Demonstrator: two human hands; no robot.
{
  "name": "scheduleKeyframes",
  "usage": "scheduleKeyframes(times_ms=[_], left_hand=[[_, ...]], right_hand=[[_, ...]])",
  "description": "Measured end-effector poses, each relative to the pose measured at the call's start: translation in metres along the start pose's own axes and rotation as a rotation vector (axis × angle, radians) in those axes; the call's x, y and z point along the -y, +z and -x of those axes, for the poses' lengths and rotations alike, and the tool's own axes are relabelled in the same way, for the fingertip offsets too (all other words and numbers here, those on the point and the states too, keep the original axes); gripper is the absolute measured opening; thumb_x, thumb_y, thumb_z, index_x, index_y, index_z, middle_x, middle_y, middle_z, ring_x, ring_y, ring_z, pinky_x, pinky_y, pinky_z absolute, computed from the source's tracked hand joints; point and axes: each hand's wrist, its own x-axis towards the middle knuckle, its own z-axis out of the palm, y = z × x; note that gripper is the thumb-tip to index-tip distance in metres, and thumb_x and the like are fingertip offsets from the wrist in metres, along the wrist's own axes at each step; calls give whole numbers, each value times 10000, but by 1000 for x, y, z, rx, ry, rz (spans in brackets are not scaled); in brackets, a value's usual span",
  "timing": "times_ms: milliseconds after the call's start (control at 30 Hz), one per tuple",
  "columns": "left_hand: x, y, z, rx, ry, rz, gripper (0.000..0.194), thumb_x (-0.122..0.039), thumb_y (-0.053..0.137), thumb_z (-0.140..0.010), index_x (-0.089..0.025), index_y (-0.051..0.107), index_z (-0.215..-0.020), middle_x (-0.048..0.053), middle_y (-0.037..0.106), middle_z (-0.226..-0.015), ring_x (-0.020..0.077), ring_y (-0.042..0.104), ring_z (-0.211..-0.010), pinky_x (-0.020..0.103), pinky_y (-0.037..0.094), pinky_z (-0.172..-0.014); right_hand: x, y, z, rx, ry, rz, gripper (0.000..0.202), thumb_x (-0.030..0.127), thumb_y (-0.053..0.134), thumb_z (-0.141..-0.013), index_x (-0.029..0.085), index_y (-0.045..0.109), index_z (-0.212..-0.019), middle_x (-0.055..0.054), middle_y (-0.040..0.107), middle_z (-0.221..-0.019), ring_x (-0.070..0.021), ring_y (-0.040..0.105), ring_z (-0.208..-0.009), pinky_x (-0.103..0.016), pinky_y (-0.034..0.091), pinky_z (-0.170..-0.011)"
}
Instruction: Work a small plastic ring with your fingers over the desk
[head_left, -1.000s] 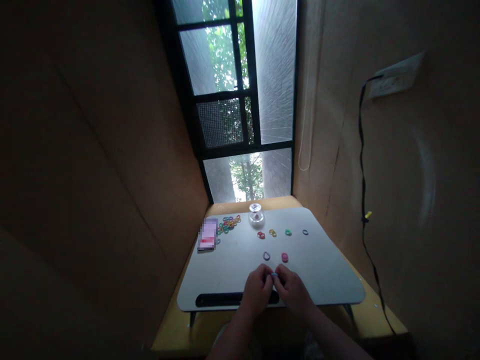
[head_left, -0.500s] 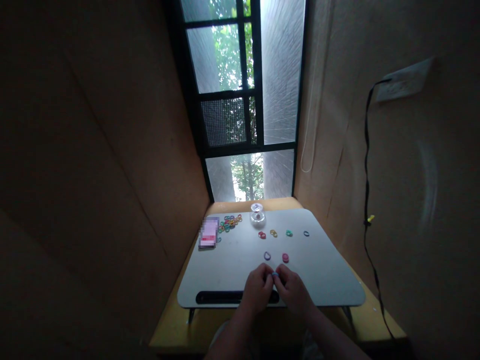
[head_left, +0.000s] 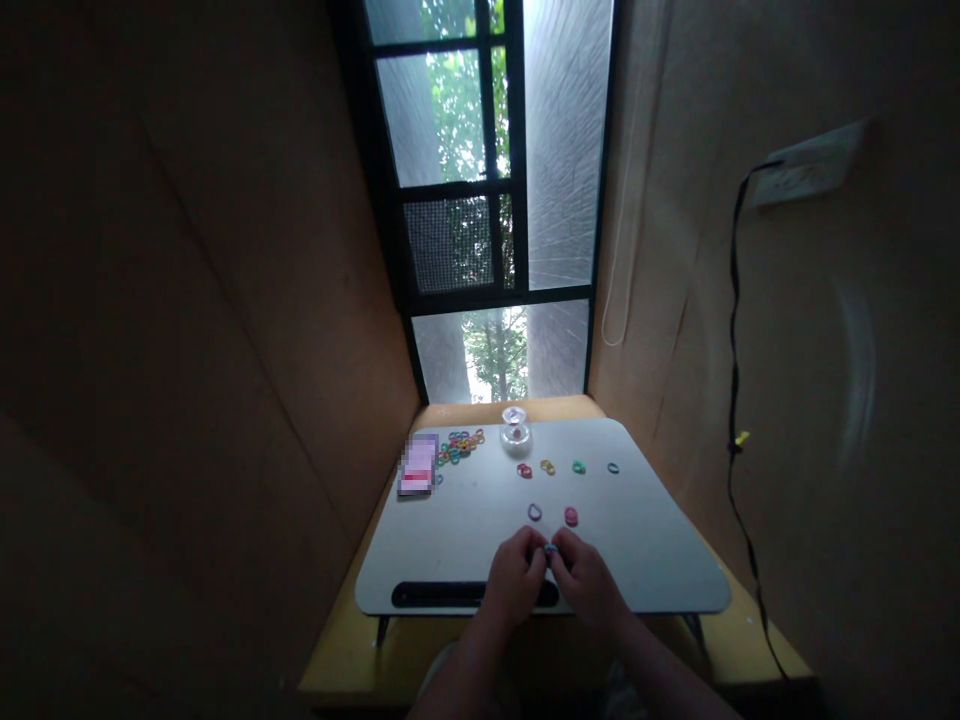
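My left hand (head_left: 516, 572) and my right hand (head_left: 586, 574) meet over the near part of the white lap table. Between their pinched fingertips is a small light-blue hair tie (head_left: 551, 548), mostly hidden. Just beyond my fingers lie a purple hair tie (head_left: 535, 512) and some pink hair ties (head_left: 571, 516). Farther back runs a row of small groups: red hair ties (head_left: 524, 470), yellow ones (head_left: 547, 467), green ones (head_left: 578, 467), and a dark blue-grey one (head_left: 613, 468).
A mixed pile of hair ties (head_left: 461, 447) lies at the back left, beside a phone (head_left: 418, 465) with a blurred screen. A clear round container (head_left: 515, 435) stands at the back middle. A black slot (head_left: 439, 594) lines the near edge of the lap table (head_left: 645, 560).
Both hands stay in nearly the same place. The light-blue hair tie shows slightly more between the fingertips, and the things on the table have not moved.
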Motion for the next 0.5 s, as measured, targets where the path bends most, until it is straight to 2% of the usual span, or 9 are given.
scheduleKeyframes(times_ms=[500], left_hand=[[2, 1, 0, -5, -7, 3, 122, -193, 478, -842, -176, 590, -796, -3, 620, -720, 138, 531, -668, 250, 374, -639]], right_hand=[[-1, 1, 0, 12, 6, 12, 195, 294, 445, -896, 217, 430, -717, 35, 502, -616, -134, 482, -569, -250, 331, -555]])
